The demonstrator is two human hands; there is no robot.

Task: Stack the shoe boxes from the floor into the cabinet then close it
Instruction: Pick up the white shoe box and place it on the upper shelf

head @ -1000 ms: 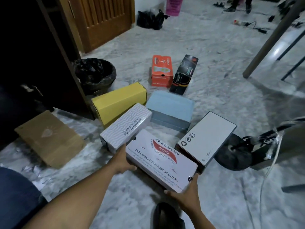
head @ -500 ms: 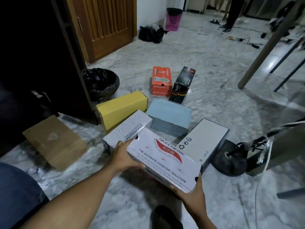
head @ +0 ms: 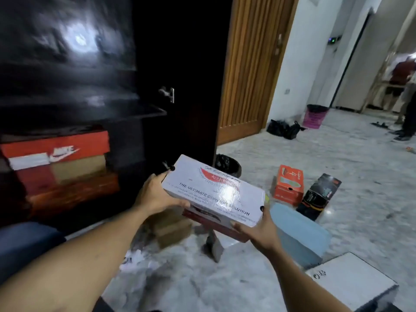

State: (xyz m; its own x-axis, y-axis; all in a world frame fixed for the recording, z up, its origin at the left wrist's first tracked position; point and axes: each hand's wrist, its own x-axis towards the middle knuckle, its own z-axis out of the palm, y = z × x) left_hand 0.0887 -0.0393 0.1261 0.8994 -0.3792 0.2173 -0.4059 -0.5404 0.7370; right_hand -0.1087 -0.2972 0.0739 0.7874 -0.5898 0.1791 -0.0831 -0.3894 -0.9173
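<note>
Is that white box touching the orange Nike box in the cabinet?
Apart. The head view shows dark cabinet between the white box and the orange Nike box.

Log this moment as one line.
left hand, right hand: hold Skechers box | box: off floor | cabinet: open, Nike box inside

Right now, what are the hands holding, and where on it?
The white shoe box, by its short ends: left hand on one end, right hand on the other.
</note>
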